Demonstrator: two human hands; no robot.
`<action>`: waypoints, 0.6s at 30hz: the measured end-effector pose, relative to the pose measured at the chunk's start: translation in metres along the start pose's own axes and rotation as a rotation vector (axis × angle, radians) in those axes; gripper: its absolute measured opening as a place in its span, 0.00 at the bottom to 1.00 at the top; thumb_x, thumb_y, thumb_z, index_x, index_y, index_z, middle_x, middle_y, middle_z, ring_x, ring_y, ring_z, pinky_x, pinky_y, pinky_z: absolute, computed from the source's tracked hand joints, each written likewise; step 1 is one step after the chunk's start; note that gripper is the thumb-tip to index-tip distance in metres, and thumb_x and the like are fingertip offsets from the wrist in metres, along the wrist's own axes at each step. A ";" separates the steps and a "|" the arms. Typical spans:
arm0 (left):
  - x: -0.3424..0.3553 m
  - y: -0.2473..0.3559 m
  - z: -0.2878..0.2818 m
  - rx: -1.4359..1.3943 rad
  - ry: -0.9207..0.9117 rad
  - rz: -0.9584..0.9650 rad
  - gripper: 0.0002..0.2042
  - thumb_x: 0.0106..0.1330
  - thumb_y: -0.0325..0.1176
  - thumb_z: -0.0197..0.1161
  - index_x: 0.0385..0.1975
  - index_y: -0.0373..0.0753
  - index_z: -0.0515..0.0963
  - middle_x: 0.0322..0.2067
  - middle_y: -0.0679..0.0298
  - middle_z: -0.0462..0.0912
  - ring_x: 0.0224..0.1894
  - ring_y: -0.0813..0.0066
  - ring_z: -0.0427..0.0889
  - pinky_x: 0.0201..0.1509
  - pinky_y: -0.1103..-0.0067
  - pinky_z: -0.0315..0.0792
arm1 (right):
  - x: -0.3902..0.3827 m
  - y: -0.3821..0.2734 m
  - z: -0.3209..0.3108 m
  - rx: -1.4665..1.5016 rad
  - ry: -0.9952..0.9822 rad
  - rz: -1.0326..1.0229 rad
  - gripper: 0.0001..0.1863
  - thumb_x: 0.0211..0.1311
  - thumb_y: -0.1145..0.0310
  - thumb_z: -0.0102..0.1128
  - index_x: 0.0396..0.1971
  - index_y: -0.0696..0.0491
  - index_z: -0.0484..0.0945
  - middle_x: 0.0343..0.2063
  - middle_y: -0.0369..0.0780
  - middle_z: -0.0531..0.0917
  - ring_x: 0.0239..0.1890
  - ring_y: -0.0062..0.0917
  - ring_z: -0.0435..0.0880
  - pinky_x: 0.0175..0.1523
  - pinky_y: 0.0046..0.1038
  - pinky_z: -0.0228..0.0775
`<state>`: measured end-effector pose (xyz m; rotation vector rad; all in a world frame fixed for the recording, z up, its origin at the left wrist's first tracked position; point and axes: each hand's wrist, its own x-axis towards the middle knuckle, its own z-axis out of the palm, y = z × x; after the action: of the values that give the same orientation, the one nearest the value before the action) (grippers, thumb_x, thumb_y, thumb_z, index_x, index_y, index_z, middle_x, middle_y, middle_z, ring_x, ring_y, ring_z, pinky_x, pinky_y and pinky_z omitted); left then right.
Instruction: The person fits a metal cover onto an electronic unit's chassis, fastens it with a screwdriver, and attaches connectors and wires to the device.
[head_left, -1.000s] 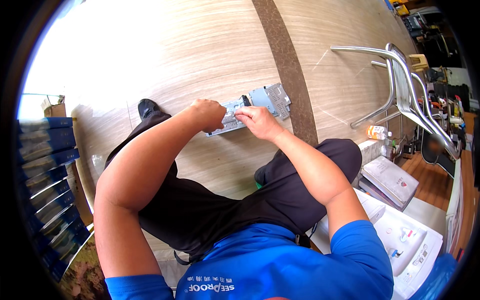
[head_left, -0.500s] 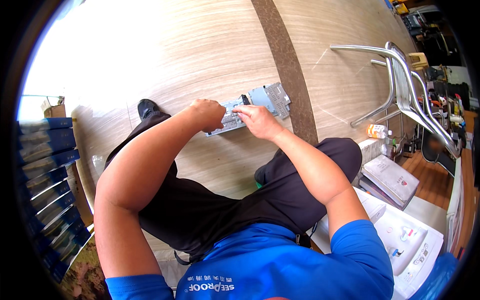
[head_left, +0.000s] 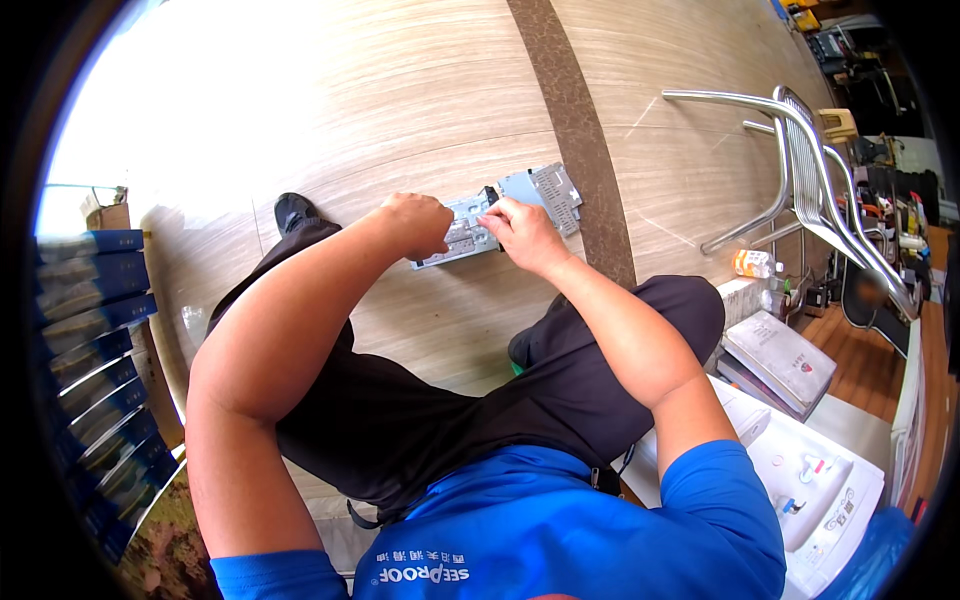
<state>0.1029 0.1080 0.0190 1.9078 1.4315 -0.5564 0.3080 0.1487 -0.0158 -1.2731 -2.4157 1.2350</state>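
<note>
A grey metal unit (head_left: pixel 452 255) lies on the floor between my legs, with a pale blue-grey perforated plate (head_left: pixel 548 190) at its right end and a black part near its middle. My left hand (head_left: pixel 418 218) is curled over the unit's left part, its fingertips hidden behind the knuckles; what they grip, if anything, is out of sight. My right hand (head_left: pixel 520 232) has thumb and forefinger pinched just at the unit's middle, beside the black part; anything between them is too small to make out.
A steel chair (head_left: pixel 810 180) and plastic bottle (head_left: pixel 755 264) are on the right, near thick binders (head_left: pixel 770 355) and a white plastic appliance (head_left: pixel 820 490). Stacked blue boxes (head_left: pixel 90 280) stand at the left. A brown stripe (head_left: pixel 590 180) crosses the wood-look floor (head_left: pixel 420 90).
My right hand has shifted a little up and to the right along the unit. My left hand has risen slightly, and its fingers stay curled.
</note>
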 end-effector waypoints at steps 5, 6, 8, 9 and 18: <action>0.001 -0.001 0.001 0.003 -0.001 -0.002 0.22 0.62 0.48 0.67 0.49 0.40 0.77 0.46 0.51 0.83 0.53 0.54 0.81 0.54 0.64 0.75 | 0.000 0.007 0.007 0.058 0.039 -0.255 0.11 0.66 0.64 0.58 0.40 0.56 0.82 0.32 0.47 0.85 0.36 0.43 0.84 0.41 0.37 0.76; 0.001 -0.001 0.002 0.004 -0.002 -0.003 0.22 0.62 0.48 0.67 0.49 0.40 0.77 0.46 0.51 0.83 0.52 0.54 0.81 0.54 0.64 0.75 | 0.000 0.005 0.007 0.071 0.027 -0.308 0.11 0.67 0.65 0.58 0.40 0.56 0.82 0.33 0.47 0.85 0.37 0.43 0.84 0.41 0.37 0.76; 0.002 -0.001 0.003 0.005 -0.002 -0.002 0.22 0.62 0.48 0.67 0.49 0.40 0.77 0.46 0.51 0.83 0.52 0.54 0.81 0.54 0.64 0.75 | 0.000 0.005 0.007 0.071 0.009 -0.308 0.11 0.67 0.65 0.58 0.40 0.56 0.82 0.33 0.47 0.85 0.38 0.43 0.84 0.42 0.37 0.76; 0.003 0.000 0.002 0.005 0.001 -0.003 0.22 0.62 0.48 0.67 0.49 0.40 0.77 0.46 0.51 0.83 0.52 0.53 0.81 0.54 0.63 0.75 | -0.001 0.007 0.007 0.069 -0.007 -0.308 0.11 0.67 0.65 0.58 0.40 0.56 0.82 0.34 0.47 0.85 0.38 0.43 0.84 0.42 0.36 0.76; 0.001 0.001 0.000 0.011 0.002 0.012 0.21 0.62 0.48 0.66 0.48 0.39 0.78 0.44 0.51 0.84 0.51 0.53 0.82 0.53 0.63 0.75 | 0.001 0.005 0.004 -0.015 0.043 -0.054 0.11 0.64 0.63 0.64 0.36 0.56 0.82 0.23 0.44 0.84 0.27 0.33 0.84 0.34 0.31 0.72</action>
<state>0.1040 0.1083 0.0184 1.9241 1.4203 -0.5582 0.3089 0.1480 -0.0226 -1.2174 -2.4170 1.1657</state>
